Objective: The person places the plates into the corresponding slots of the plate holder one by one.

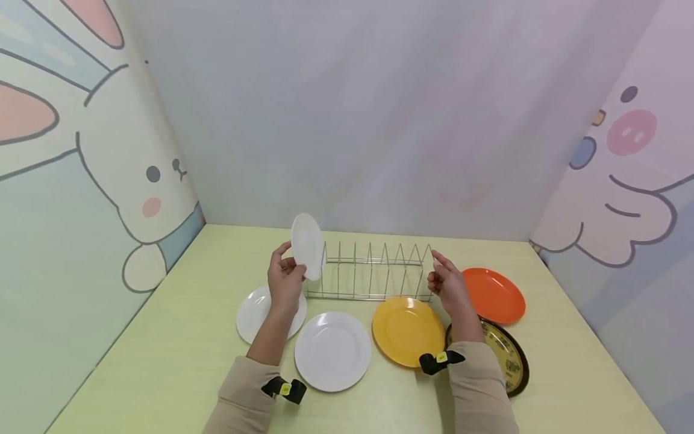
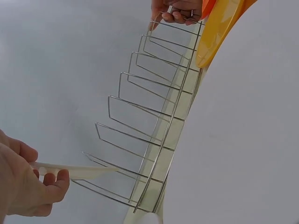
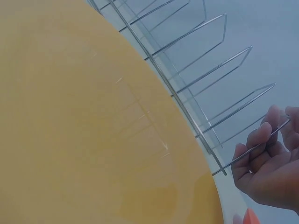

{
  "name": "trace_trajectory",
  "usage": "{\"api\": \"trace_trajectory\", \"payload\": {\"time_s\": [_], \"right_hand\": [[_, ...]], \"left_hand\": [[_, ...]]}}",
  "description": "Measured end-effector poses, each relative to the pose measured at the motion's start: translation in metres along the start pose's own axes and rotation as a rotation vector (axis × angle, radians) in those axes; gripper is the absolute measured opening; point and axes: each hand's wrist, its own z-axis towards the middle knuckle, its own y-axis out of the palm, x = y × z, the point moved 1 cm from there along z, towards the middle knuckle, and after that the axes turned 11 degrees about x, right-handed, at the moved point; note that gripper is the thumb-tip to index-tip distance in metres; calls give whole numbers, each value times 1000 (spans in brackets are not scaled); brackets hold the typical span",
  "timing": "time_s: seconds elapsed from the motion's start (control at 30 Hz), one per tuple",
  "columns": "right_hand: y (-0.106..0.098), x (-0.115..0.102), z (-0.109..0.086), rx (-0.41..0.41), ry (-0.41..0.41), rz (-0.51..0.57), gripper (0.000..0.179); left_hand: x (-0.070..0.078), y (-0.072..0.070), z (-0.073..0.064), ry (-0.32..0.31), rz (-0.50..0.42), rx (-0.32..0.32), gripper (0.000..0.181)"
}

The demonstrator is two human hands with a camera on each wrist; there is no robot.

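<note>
My left hand [image 1: 285, 280] pinches a small white plate [image 1: 306, 246], tilted nearly on edge, at the left end of a wire dish rack [image 1: 370, 297]. In the left wrist view that plate [image 2: 88, 171] appears edge-on beside the rack's end wires [image 2: 107, 193]; whether it touches them I cannot tell. At the rack's right end, my right hand [image 1: 449, 286] has its fingers curled about the last wire loop, as the right wrist view shows for the hand [image 3: 271, 161] and the rack [image 3: 187, 114].
In front of the rack lie a white plate [image 1: 250, 316] at left, another white plate [image 1: 333, 352] and a yellow plate [image 1: 408, 331]. Right of these are an orange-red plate [image 1: 494, 295] and a dark-rimmed patterned oval plate [image 1: 509, 355], partly under my right forearm. Walls enclose the table [image 1: 162, 361].
</note>
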Motion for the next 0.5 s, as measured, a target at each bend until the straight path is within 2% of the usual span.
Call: {"api": "trace_trajectory", "payload": {"time_s": [0.23, 0.5], "right_hand": [[0, 0, 1, -2, 10, 7, 47], [0, 1, 2, -1, 1, 15, 46]], "left_hand": [[-9, 0, 0, 3, 80, -43, 56], [-18, 2, 1, -1, 118, -85, 56]]}}
